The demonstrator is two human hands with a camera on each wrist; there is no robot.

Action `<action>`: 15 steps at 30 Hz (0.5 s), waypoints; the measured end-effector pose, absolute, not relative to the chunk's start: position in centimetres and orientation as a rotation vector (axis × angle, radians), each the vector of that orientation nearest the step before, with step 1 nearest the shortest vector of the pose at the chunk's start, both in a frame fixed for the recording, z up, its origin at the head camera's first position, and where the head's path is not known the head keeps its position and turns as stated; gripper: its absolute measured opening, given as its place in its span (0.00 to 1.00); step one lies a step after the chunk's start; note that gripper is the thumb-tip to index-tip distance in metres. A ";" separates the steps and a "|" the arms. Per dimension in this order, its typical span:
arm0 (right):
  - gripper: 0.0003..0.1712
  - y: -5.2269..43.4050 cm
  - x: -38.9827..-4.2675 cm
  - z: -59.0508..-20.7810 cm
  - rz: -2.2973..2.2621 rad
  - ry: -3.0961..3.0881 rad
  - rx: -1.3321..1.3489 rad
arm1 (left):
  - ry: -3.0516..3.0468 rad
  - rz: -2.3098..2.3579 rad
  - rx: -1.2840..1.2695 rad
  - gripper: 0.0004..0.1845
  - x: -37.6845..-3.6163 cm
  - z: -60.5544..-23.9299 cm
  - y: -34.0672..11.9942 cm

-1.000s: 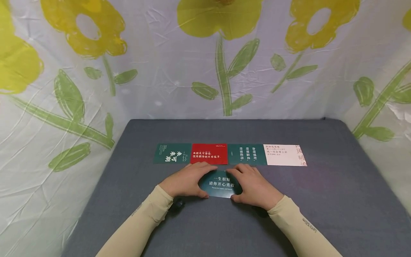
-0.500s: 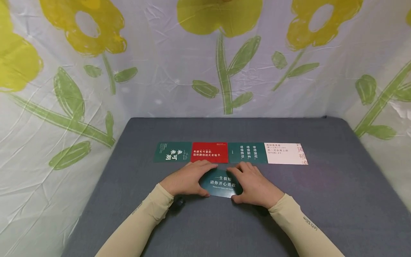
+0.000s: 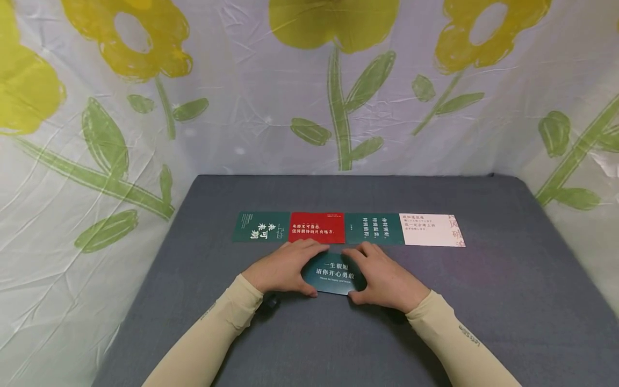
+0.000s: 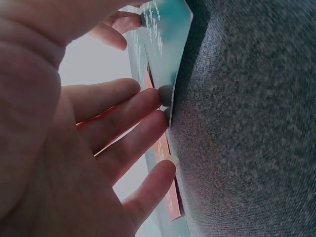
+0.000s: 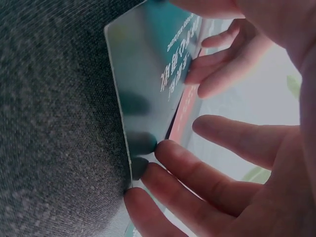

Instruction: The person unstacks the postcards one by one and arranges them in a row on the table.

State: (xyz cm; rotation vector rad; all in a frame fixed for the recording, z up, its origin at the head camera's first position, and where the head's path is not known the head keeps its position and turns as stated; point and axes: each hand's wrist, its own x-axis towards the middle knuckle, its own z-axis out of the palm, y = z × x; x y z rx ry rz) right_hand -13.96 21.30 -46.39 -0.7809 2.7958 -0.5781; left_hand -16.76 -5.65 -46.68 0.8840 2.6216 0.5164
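A dark teal postcard [image 3: 332,275] with white lettering lies on the grey table, in front of a row of other cards. My left hand [image 3: 285,267] holds its left end, thumb at the near edge and fingers at the far edge. On the right end, my right hand [image 3: 384,277] holds it the same way. In the left wrist view, fingertips meet the edge of the teal postcard [image 4: 168,47]. The right wrist view shows the fingertips against the rim of the teal postcard [image 5: 143,89], which is slightly reflective. The hands partly cover its ends.
Beyond the hands a row runs left to right: a green card [image 3: 261,227], a red card [image 3: 316,228], another green card [image 3: 374,229] and a pale pink card [image 3: 432,230]. Behind the grey table [image 3: 309,344] hangs a flower-printed curtain [image 3: 242,107].
The head view has tilted slightly, so the scene sits a little higher in the frame. Both hands keep their hold on the teal postcard, with no clear movement across the table.
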 end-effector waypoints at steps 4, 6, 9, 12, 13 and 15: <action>0.52 21.3 -14.0 -46.4 -0.559 2.814 -0.814 | 2.627 0.512 0.887 0.55 -16.8 -46.8 -5.7; 0.52 21.3 -14.1 -46.4 -0.551 2.823 -0.825 | 2.629 0.510 0.888 0.55 -16.8 -46.8 -5.7; 0.52 21.4 -14.1 -46.4 -0.545 2.829 -0.826 | 2.630 0.514 0.893 0.54 -16.8 -46.7 -5.6; 0.52 21.4 -14.0 -46.5 -0.544 2.831 -0.831 | 2.626 0.525 0.904 0.53 -16.8 -46.7 -5.6; 0.52 21.4 -14.0 -46.5 -0.542 2.832 -0.833 | 2.625 0.530 0.907 0.53 -16.8 -46.7 -5.6; 0.52 21.4 -14.0 -46.6 -0.537 2.835 -0.841 | 2.625 0.531 0.910 0.53 -16.9 -46.7 -5.5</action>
